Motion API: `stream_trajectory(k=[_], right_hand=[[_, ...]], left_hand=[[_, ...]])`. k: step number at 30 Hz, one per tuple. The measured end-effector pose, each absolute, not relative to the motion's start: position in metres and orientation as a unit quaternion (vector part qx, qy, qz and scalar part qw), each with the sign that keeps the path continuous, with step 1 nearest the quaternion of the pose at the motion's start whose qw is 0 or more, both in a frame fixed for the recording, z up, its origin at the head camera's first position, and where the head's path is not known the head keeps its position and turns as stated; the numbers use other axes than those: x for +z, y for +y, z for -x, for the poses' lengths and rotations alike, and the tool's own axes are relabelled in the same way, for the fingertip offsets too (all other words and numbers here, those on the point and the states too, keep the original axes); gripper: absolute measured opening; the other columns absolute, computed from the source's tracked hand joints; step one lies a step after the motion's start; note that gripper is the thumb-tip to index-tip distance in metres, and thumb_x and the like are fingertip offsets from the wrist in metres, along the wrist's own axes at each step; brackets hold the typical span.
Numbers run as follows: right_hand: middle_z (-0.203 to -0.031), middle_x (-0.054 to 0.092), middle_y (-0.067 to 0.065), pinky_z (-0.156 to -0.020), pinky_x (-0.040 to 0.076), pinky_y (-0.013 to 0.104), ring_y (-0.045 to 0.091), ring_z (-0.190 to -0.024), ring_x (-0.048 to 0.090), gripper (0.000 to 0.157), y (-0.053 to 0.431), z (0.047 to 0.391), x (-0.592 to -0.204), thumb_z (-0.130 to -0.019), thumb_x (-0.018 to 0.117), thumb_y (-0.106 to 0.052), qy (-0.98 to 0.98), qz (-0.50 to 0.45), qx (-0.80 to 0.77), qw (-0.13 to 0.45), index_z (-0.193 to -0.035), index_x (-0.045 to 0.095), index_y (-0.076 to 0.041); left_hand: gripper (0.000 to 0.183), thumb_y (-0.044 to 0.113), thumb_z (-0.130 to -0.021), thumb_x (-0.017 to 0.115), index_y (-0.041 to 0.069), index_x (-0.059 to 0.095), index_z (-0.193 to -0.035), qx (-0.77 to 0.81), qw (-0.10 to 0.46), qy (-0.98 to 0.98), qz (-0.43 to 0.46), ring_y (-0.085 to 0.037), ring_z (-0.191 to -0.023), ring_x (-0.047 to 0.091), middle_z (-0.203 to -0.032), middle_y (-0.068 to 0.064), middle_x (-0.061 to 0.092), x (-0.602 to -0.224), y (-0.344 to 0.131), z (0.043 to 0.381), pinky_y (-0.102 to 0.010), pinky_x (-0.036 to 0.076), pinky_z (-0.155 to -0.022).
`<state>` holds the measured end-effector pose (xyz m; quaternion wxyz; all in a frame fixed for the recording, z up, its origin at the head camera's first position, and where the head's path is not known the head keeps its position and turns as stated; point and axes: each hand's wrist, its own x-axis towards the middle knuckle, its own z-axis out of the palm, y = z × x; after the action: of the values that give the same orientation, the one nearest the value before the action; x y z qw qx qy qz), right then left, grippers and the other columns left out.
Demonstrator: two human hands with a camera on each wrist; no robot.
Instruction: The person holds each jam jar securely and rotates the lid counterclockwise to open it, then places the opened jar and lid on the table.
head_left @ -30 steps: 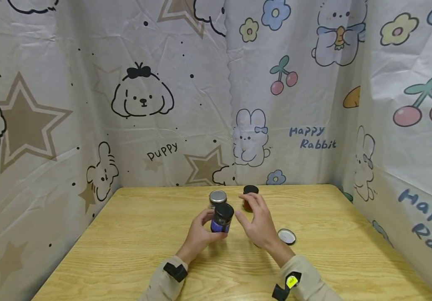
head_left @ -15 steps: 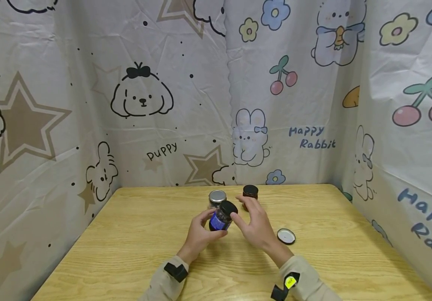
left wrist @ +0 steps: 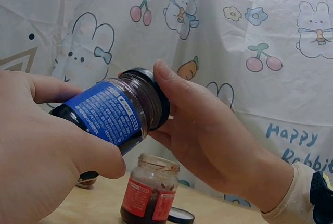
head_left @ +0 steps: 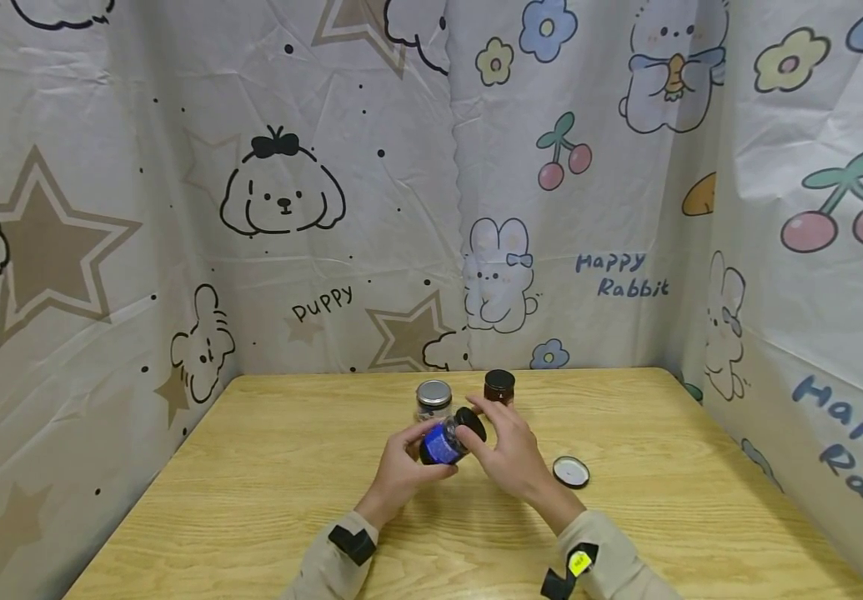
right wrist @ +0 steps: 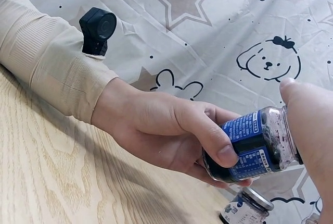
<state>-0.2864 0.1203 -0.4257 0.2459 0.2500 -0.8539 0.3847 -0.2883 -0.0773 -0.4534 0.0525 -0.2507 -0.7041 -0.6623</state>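
Note:
My left hand (head_left: 401, 471) grips a glass jar with a blue label (left wrist: 106, 112) by its body, fingers on one side and thumb on the other. The jar is held above the table, tilted with its top to the right. At its mouth is a black lid (head_left: 471, 424); my right hand (head_left: 509, 454) holds this lid between thumb and fingers. The left wrist view shows an open glass jar with a red label (left wrist: 148, 195) standing below the right hand, dark residue inside. In the head view that jar is hidden.
A silver-lidded jar (head_left: 434, 400) stands just behind the held jar. A dark jar with a black top (head_left: 499, 385) is at the back, partly covered by the right fingers. One loose lid (head_left: 571, 472) lies white side up on the wooden table (head_left: 273, 500). Printed curtains (head_left: 288, 275) surround the table.
The blue-labelled jar has tipped from nearly upright to a strong rightward tilt. My right thumb and fingers have moved from beside it onto its lid.

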Motion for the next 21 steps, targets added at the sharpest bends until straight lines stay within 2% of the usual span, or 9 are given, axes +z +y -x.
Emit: stream_trajectory(k=[4, 6, 10, 18, 21], right_hand=[[-0.117, 0.058, -0.006, -0.096, 0.035, 0.052, 0.017, -0.113, 0.050, 0.046, 0.120, 0.287, -0.426, -0.089, 0.055, -0.051, -0.860, -0.247, 0.374, 0.244, -0.126, 0.056, -0.023], [-0.117, 0.058, -0.008, -0.091, 0.040, 0.050, 0.016, -0.111, 0.051, 0.047, 0.120, 0.286, -0.426, -0.088, 0.054, -0.053, -0.864, -0.242, 0.370, 0.242, -0.125, 0.057, -0.024], [-0.119, 0.057, -0.009, -0.089, 0.042, 0.048, 0.014, -0.110, 0.051, 0.048, 0.120, 0.287, -0.428, -0.087, 0.055, -0.054, -0.867, -0.232, 0.371, 0.237, -0.124, 0.057, -0.024], [-0.113, 0.059, -0.011, -0.075, 0.046, 0.037, 0.010, -0.093, 0.055, 0.047, 0.120, 0.287, -0.431, -0.087, 0.057, -0.052, -0.868, -0.241, 0.365, 0.236, -0.126, 0.058, -0.025], [-0.111, 0.059, -0.011, -0.074, 0.046, 0.035, 0.008, -0.091, 0.055, 0.047, 0.120, 0.288, -0.430, -0.086, 0.058, -0.052, -0.865, -0.246, 0.362, 0.243, -0.124, 0.059, -0.024]], left_hand=[[0.065, 0.000, -0.072, 0.078, 0.012, 0.054, -0.131, -0.669, 0.041, -0.699, 0.249, -0.026, -0.104, 0.057, -0.128, -0.007, 0.052, -0.456, -0.077, 0.289, -0.035, 0.050, -0.081], [0.066, 0.001, -0.071, 0.079, 0.015, 0.054, -0.131, -0.674, 0.043, -0.696, 0.242, -0.026, -0.101, 0.058, -0.128, -0.007, 0.051, -0.464, -0.077, 0.294, -0.035, 0.051, -0.080], [0.067, 0.006, -0.067, 0.083, 0.024, 0.058, -0.127, -0.689, 0.057, -0.687, 0.224, -0.026, -0.100, 0.059, -0.128, -0.005, 0.051, -0.482, -0.078, 0.306, -0.036, 0.051, -0.080], [0.063, 0.008, -0.066, 0.084, 0.023, 0.061, -0.122, -0.706, 0.052, -0.672, 0.216, -0.028, -0.100, 0.059, -0.124, -0.006, 0.053, -0.492, -0.080, 0.309, -0.037, 0.051, -0.079], [0.063, 0.008, -0.066, 0.084, 0.022, 0.061, -0.123, -0.713, 0.046, -0.666, 0.216, -0.029, -0.098, 0.060, -0.123, -0.007, 0.054, -0.493, -0.080, 0.310, -0.037, 0.052, -0.079]])
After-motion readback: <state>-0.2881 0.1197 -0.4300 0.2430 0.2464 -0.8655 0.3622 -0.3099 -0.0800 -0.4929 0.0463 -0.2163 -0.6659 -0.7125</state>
